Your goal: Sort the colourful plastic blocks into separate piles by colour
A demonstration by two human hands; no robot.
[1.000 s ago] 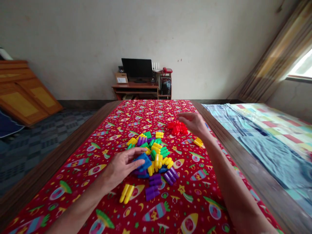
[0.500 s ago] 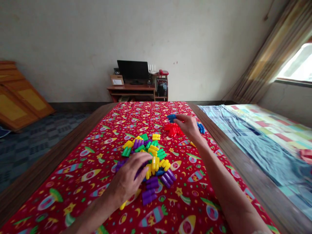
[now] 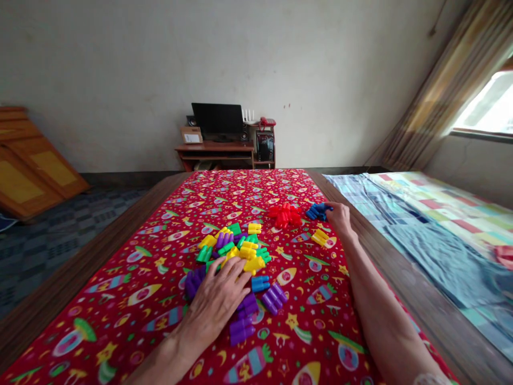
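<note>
My left hand (image 3: 218,300) lies palm down on the near side of a heap of mixed plastic blocks (image 3: 236,247), yellow, green and purple, its fingers stretched out over them. Purple blocks (image 3: 240,330) and a blue block (image 3: 260,283) lie right beside it. Far to the right, my right hand (image 3: 340,216) rests near the cloth's edge with its fingertips closed on a blue block in a small blue group (image 3: 318,210). A red group (image 3: 285,214) sits just left of the blue one. A yellow block (image 3: 320,237) lies by my right wrist.
A red patterned cloth (image 3: 132,299) covers the long wooden table (image 3: 68,283). A bed with a checked sheet (image 3: 433,224) runs along the right. A desk with a monitor (image 3: 218,133) stands at the far wall, and wooden panels (image 3: 32,171) lean at the left.
My left hand had a blue block one second ago; it now lies flat over the heap. My right hand carried a blue block past the red group and to the blue group at the right.
</note>
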